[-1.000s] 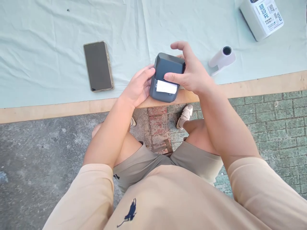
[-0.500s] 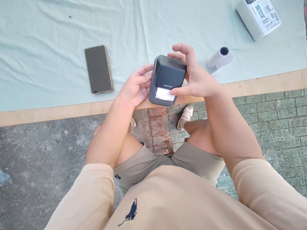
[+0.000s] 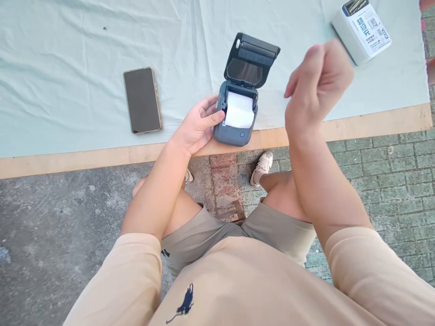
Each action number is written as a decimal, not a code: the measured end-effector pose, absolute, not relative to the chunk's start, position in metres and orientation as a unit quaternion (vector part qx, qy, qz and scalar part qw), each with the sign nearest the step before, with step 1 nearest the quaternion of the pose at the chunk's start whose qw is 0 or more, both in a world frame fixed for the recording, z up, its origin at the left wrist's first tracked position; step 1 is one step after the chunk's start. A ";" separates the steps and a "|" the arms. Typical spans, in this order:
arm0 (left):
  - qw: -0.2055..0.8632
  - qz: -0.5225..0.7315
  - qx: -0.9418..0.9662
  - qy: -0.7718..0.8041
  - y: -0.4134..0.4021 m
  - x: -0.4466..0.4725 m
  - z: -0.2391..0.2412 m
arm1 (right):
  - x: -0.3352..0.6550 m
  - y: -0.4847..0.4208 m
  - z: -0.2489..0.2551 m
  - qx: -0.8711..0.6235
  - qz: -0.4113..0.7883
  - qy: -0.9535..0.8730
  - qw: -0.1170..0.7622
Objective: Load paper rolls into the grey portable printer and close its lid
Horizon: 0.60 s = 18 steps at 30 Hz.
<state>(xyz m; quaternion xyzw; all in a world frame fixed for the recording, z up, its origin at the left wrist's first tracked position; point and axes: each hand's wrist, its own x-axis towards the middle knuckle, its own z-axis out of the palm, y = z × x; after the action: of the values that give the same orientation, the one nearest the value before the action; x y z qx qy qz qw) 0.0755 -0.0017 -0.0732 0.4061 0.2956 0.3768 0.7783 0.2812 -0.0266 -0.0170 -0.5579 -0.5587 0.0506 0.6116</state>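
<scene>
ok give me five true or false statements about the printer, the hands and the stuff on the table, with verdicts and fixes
1. The left hand is touching the label printer. True.
2. The printer's lid is shut. False: it stands open, with white paper showing inside.
3. The smartphone lies on the pale green cloth, screen up. True.
4. The right hand is gripping the lid. False: it is raised to the right, apart from the lid.
5. The white box bearing a printed label is on the person's right side of the cloth. True.
</scene>
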 end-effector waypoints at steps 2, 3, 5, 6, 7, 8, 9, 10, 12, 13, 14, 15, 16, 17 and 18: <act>0.779 0.373 0.402 0.303 -0.002 0.076 -0.072 | 0.279 -0.034 -0.013 -0.568 0.110 -0.654 0.488; 0.779 0.373 0.401 0.305 -0.002 0.076 -0.071 | 0.278 -0.036 -0.011 -0.572 0.130 -0.689 0.425; 0.778 0.374 0.403 0.304 -0.002 0.076 -0.070 | 0.277 -0.035 -0.009 -0.586 0.149 -0.727 0.325; 0.778 0.373 0.404 0.303 -0.003 0.076 -0.070 | 0.277 -0.032 -0.008 -0.592 0.152 -0.736 0.292; 0.778 0.372 0.405 0.303 -0.003 0.076 -0.070 | 0.277 -0.029 -0.006 -0.596 0.154 -0.740 0.271; 0.778 0.371 0.405 0.304 -0.003 0.076 -0.069 | 0.277 -0.026 -0.005 -0.596 0.158 -0.745 0.255; 0.778 0.370 0.405 0.307 -0.004 0.076 -0.068 | 0.278 -0.023 -0.004 -0.593 0.159 -0.751 0.244; 0.777 0.370 0.404 0.310 -0.004 0.076 -0.068 | 0.278 -0.021 -0.004 -0.588 0.156 -0.757 0.238; 0.774 0.374 0.403 0.314 -0.005 0.076 -0.067 | 0.278 -0.017 -0.007 -0.580 0.137 -0.769 0.232; 0.772 0.377 0.404 0.314 -0.005 0.076 -0.067 | 0.277 -0.016 -0.010 -0.581 0.124 -0.772 0.225; 0.771 0.379 0.405 0.311 -0.005 0.076 -0.067 | 0.277 -0.015 -0.013 -0.583 0.113 -0.775 0.214; 0.771 0.381 0.409 0.308 -0.006 0.076 -0.067 | 0.277 -0.013 -0.016 -0.586 0.105 -0.778 0.202; 0.770 0.380 0.413 0.304 -0.006 0.076 -0.067 | 0.277 -0.011 -0.019 -0.587 0.102 -0.779 0.195; 0.769 0.378 0.417 0.302 -0.006 0.076 -0.067 | 0.276 -0.010 -0.020 -0.587 0.104 -0.779 0.192; 0.770 0.375 0.420 0.302 -0.005 0.076 -0.068 | 0.276 -0.010 -0.020 -0.585 0.112 -0.779 0.195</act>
<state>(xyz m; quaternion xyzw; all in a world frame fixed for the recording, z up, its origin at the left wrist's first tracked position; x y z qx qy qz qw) 0.0762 -0.0054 -0.0676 0.4197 0.3019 0.3748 0.7696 0.2763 -0.0097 -0.0196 -0.5850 -0.7794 0.1116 0.1946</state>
